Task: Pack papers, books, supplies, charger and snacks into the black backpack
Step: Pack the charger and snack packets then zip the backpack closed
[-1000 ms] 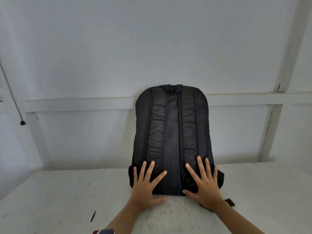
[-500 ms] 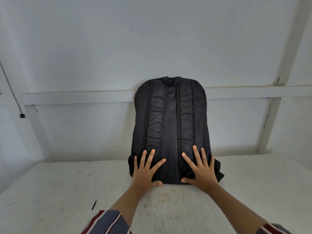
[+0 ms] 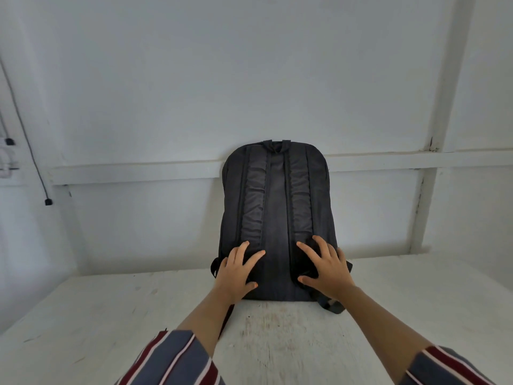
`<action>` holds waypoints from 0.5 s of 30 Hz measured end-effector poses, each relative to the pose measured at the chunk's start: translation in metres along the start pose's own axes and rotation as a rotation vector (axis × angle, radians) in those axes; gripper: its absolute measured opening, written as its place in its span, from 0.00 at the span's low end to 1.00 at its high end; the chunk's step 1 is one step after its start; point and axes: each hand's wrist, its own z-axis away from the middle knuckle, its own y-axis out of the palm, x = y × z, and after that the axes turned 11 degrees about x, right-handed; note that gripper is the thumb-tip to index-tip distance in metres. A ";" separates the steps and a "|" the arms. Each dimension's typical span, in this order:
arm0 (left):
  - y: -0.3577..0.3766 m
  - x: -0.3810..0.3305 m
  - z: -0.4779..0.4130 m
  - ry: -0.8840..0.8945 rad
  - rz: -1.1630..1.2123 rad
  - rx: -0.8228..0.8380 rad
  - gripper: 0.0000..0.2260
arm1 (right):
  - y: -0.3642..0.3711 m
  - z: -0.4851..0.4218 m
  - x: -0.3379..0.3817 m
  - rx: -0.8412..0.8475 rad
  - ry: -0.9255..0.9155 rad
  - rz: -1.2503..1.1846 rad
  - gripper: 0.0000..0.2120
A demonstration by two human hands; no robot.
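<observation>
The black backpack [image 3: 277,207] stands upright on the white table [image 3: 83,315], leaning against the wall, its back panel and two padded shoulder straps facing me. My left hand [image 3: 238,270] lies on its lower left with fingers curled and thumb near the bottom edge, gripping the fabric there. On the lower right, my right hand [image 3: 324,268] arches with bent fingers and grips the base of the right strap. A loose strap end [image 3: 331,305] sticks out under my right wrist. No papers, books, supplies, charger or snacks are in view.
A white wall with a horizontal beam [image 3: 133,170] stands right behind the backpack. A thin black cable [image 3: 33,162] hangs down the wall at the left. A vertical white post [image 3: 424,212] rises at the right.
Both hands went from flat with spread fingers to curled and gripping the backpack's lower part. My striped sleeves have come into view as my arms reach farther forward.
</observation>
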 end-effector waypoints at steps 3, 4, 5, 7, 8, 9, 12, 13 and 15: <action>-0.003 -0.009 0.007 -0.269 0.185 -0.196 0.45 | -0.005 0.014 0.012 -0.202 0.222 -0.228 0.47; 0.002 -0.012 0.012 -0.390 0.319 -0.233 0.46 | 0.002 0.018 0.011 -0.226 0.347 -0.360 0.50; 0.009 -0.011 0.016 -0.512 0.501 -0.241 0.46 | 0.010 0.023 0.010 -0.221 0.477 -0.539 0.53; 0.024 -0.010 0.023 -0.718 0.965 -0.192 0.47 | 0.029 0.031 0.006 -0.131 0.627 -0.928 0.57; 0.030 -0.009 0.024 -0.754 1.155 -0.169 0.46 | 0.037 0.032 0.004 -0.079 0.617 -1.068 0.57; 0.034 -0.008 0.025 -0.722 1.284 -0.156 0.44 | 0.041 0.033 0.004 -0.041 0.580 -1.140 0.53; 0.045 -0.007 0.019 -0.627 1.405 -0.188 0.35 | 0.049 0.025 0.001 -0.073 0.520 -1.165 0.39; 0.045 -0.008 0.017 -0.624 1.415 -0.203 0.34 | 0.048 0.022 0.002 -0.087 0.524 -1.158 0.37; 0.045 -0.011 0.014 -0.613 1.425 -0.242 0.34 | 0.051 0.016 0.001 -0.119 0.527 -1.170 0.34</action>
